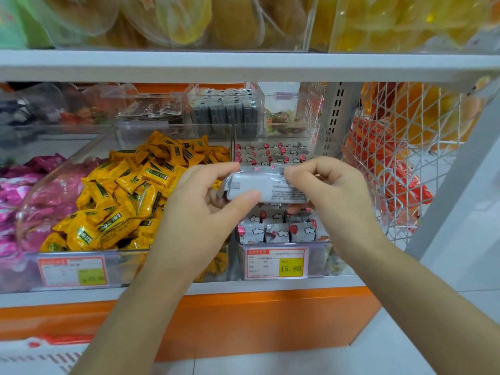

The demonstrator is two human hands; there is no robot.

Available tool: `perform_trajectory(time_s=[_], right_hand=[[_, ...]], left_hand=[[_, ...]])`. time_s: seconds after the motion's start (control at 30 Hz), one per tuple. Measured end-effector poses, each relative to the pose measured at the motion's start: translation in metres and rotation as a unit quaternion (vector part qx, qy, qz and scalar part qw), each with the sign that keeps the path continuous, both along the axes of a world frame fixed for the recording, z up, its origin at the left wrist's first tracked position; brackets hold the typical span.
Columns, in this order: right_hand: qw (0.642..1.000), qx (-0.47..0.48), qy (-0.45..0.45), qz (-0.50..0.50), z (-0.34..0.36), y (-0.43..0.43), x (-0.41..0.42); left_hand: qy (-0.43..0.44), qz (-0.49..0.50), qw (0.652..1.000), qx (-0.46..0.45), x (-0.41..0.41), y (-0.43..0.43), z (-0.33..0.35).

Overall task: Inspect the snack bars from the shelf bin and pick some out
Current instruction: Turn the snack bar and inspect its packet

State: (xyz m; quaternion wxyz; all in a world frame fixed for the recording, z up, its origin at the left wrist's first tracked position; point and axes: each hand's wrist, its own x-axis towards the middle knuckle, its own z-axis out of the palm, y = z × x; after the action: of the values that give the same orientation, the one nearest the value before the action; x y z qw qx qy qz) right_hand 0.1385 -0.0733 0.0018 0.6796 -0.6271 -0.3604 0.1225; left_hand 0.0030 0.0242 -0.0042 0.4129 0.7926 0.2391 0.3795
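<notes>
Snack bar [263, 186] pinched endwise by left hand [200, 204] and right hand [328, 193], above the bin's [281, 243] front edge, label up for reading

Probably a snack shop: clear shelf bins [318, 257] of wrapped snacks [121, 201], price labels [277, 263] in front.

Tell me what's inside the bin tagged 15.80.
Rows of silver snack bars printed with clouds and red shapes. The held bar, left hand and right hand cover the middle rows.
</notes>
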Motion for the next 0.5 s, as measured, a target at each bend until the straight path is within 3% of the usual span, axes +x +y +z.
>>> perform_trajectory(time_s=[0.17, 0.27, 0.5], right_hand=[[0.998, -0.028, 0.043, 0.024, -0.003, 0.001, 0.008], [0.995, 0.010, 0.060, 0.083, -0.003, 0.000, 0.006], [0.998, -0.007, -0.026, 0.056, -0.001, 0.002, 0.007]], left_hand=[[0.010, 0.009, 0.999, 0.051, 0.001, 0.001, -0.001], [0.006, 0.033, 0.997, 0.066, 0.000, 0.004, -0.001], [0.019, 0.063, 0.993, 0.097, 0.004, 0.011, -0.004]])
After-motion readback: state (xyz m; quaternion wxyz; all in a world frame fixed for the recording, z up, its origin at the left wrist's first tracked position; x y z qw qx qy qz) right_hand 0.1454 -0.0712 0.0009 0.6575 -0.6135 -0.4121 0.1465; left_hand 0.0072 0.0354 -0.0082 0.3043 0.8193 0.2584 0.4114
